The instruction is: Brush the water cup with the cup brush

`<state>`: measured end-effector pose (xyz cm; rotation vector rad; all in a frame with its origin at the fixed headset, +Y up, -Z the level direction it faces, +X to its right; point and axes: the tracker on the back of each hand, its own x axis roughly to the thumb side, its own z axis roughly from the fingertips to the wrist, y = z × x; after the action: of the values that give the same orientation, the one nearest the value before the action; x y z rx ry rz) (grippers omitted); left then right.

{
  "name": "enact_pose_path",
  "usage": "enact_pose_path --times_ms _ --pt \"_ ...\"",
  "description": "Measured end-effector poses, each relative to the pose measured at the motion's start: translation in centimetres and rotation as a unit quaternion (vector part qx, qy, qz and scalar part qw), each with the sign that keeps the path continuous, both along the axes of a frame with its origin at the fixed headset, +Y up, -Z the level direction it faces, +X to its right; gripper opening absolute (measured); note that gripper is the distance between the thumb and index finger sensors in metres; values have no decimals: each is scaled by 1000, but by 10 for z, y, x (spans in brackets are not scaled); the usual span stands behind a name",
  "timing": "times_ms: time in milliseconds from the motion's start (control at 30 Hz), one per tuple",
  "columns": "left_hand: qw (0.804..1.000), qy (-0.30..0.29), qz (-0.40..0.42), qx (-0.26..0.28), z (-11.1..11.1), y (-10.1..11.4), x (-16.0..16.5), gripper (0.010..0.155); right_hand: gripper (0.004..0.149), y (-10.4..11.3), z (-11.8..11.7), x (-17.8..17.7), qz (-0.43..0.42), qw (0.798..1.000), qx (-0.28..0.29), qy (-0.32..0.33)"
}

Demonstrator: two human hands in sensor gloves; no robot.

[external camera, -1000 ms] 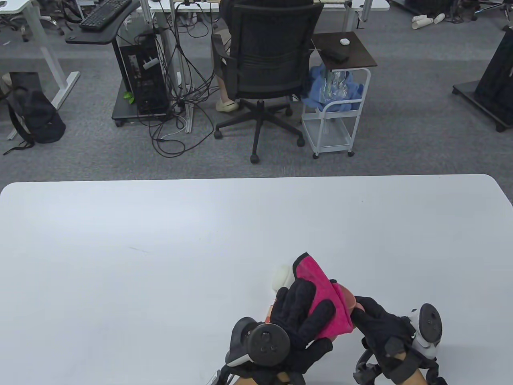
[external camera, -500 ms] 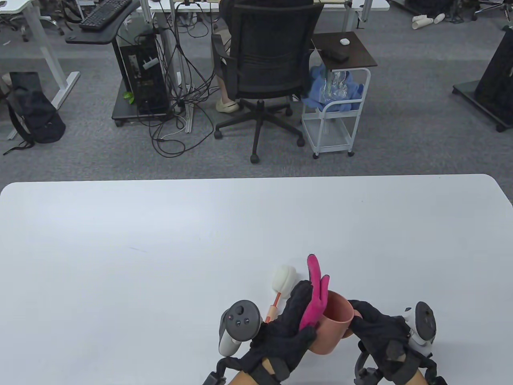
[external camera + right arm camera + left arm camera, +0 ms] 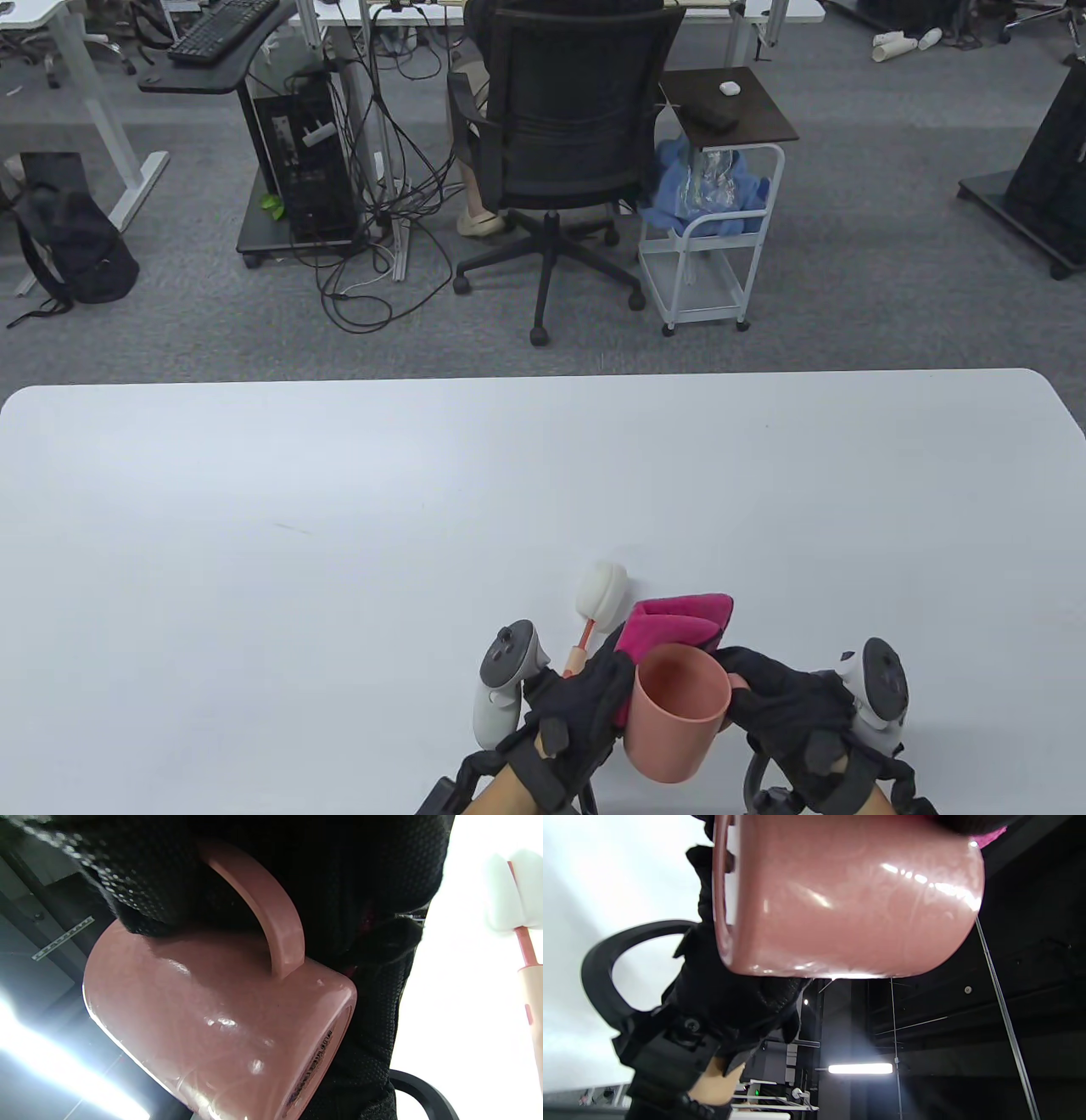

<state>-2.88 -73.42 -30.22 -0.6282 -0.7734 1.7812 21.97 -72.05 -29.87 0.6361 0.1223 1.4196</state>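
Water cup: the pink mug is held above the near edge of the tabletop, mouth tipped up and toward 12 o'clock, base toward the person.
Right hand: the right hand sits at the cup's 3 o'clock; the right wrist view shows its fingers curled through and around the handle, clamped on it.
Left hand: the left hand is at the cup's 9 o'clock, pressed to the wall, with a magenta cloth bunched behind the rim at 12 o'clock. Whether these fingers grip the cup or only the cloth, I cannot tell.
Cup brush: the sponge-headed brush lies on the tabletop at 11 o'clock from the cup, head away from the person, handle pointing back toward the left hand.
Key relation: the brush lies just beside the left hand, so that hand looks the likelier one to fetch it.
View differences: only the right wrist view shows the handle grip; the left wrist view shows the cup's smooth side; only the table view shows cloth and brush together.
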Motion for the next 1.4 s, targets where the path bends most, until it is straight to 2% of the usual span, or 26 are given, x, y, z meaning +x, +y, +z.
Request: enact_pose_path --times_ms 200,333,433,500,633,700,800,867,967,1033,1100,1167,1300,1400 --pt "999 23 -10 34 4 8 0 63 35 -3 -2 12 -15 999 -14 -46" --pt "990 57 -69 111 8 19 -1 64 35 -5 -4 17 -18 997 -25 -73" --pt "967 93 -144 189 11 27 -3 64 35 -6 -3 18 -15 995 -34 -88" --pt "945 118 -188 239 14 31 -4 65 35 -7 -2 17 -14 994 -41 -97" --pt "884 158 -273 345 23 43 -1 64 35 -9 -2 17 -11 992 -57 -113" --pt "862 165 -303 372 25 45 2 64 35 -9 -1 19 -8 990 -63 -123" --pt "843 164 -329 392 27 45 6 62 35 -11 -1 22 2 987 -70 -143" --pt "818 164 -359 420 30 46 10 61 36 -12 -1 22 9 985 -80 -150" --pt "747 178 -420 484 40 50 19 60 36 -13 1 21 10 983 -95 -159" --pt "686 197 -469 521 46 54 28 61 38 -13 1 20 23 983 -99 -153" --pt "640 204 -504 544 50 54 34 62 38 -15 0 17 45 984 -100 -141" --pt "620 213 -518 550 50 54 36 63 38 -16 0 18 35 983 -105 -146" --pt "662 206 -505 513 46 50 32 64 38 -14 0 17 43 984 -95 -145" --pt "671 215 -495 510 45 53 29 66 38 -12 0 18 28 986 -87 -142"
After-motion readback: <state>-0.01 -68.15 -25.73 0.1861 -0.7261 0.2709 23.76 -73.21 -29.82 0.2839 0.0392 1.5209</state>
